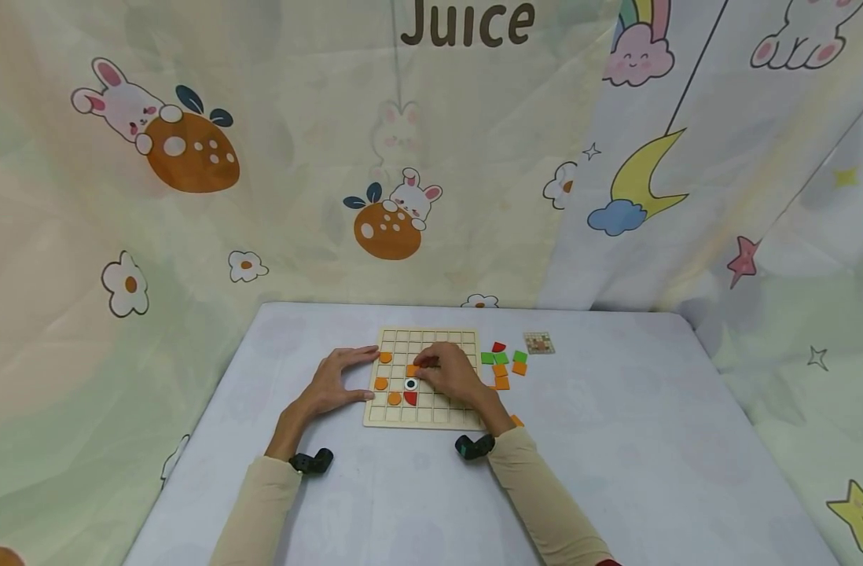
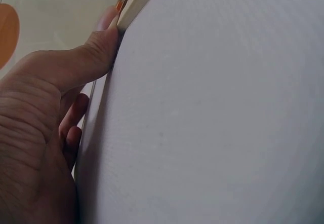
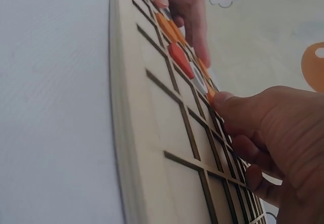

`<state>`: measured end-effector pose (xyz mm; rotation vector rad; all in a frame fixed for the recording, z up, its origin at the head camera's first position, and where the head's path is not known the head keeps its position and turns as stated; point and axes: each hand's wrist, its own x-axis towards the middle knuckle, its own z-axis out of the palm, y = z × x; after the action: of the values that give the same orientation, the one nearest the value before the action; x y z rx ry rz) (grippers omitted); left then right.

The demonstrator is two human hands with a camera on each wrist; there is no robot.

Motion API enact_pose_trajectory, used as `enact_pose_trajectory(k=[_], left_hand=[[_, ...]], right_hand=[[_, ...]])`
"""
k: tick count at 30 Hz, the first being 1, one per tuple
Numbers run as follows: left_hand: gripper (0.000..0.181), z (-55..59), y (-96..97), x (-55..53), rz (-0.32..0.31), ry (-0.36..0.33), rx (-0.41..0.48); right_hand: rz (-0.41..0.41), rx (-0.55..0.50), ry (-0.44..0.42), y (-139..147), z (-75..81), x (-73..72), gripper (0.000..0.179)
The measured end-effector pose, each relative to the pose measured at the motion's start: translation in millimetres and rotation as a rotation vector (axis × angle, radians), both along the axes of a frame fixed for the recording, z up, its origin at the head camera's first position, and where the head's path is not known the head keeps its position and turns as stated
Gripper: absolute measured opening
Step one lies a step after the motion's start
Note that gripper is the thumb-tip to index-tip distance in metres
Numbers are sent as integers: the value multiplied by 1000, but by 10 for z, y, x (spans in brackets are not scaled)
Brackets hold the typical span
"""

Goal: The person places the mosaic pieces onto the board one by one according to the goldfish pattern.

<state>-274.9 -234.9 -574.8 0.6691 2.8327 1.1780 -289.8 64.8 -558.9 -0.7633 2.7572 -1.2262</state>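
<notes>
The right hand (image 1: 451, 376) has its thumb and fingertips pinched on an orange square tile (image 1: 411, 370), which sits at the grid board (image 1: 446, 415), directly above a white disc with a black centre (image 1: 411, 384); whether the tile is fully seated cannot be told. The left hand (image 1: 338, 383) is spread, thumb and fingers touching the board's left edge without clasping a piece.

Below the white disc lies a red quarter-round piece (image 1: 410, 398), with an orange disc (image 1: 394, 398) just to its left. Two further orange discs lie near the left edge, close to the left hand.

Obstructions: the right hand and wrist cover cells on the board's right half. The right forearm partly hides an orange piece (image 1: 517, 420) near the board's lower right corner.

Surroundings: beside the board's right edge lie loose green tiles (image 1: 487, 358), orange tiles (image 1: 502, 383) and a red piece (image 1: 499, 347). A patterned card (image 1: 539, 343) lies beyond them on the white table (image 1: 615, 440). A printed cloth (image 1: 297, 157) hangs behind.
</notes>
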Motion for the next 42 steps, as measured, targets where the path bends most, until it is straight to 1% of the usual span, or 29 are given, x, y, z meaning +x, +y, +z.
enact_pose_trajectory(k=[6, 9, 12, 17, 21, 24, 30, 32, 38, 42], left_hand=[[82, -20, -7, -2, 5, -7, -23], [82, -34, -11, 1, 7, -9, -27], [82, -37, -9, 4, 8, -9, -23], [82, -33, 6, 5, 1, 0, -11], [82, -27, 9, 9, -4, 13, -14], [82, -17, 6, 15, -3, 8, -12], [82, -22, -7, 13, 2, 7, -8], [82, -24, -9, 11, 3, 6, -8], [82, -15, -7, 9, 2, 8, -11], [81, -12, -3, 9, 4, 3, -11]], right_hand=[[13, 31, 30, -8, 42, 29, 16], [5, 16, 19, 3, 42, 40, 18], [-16, -10, 26, 36, 28, 41, 18], [-63, -43, 48, 170, 85, 27, 19], [-90, -80, 25, 363, 168, 1, 21], [-128, -80, 19, 527, 204, -37, 23], [-227, -33, 64, 829, 264, -105, 22], [-256, -24, 60, 917, 274, -117, 22], [-360, 27, 30, 1114, 222, -161, 26], [-405, 53, 8, 1191, 160, -187, 27]])
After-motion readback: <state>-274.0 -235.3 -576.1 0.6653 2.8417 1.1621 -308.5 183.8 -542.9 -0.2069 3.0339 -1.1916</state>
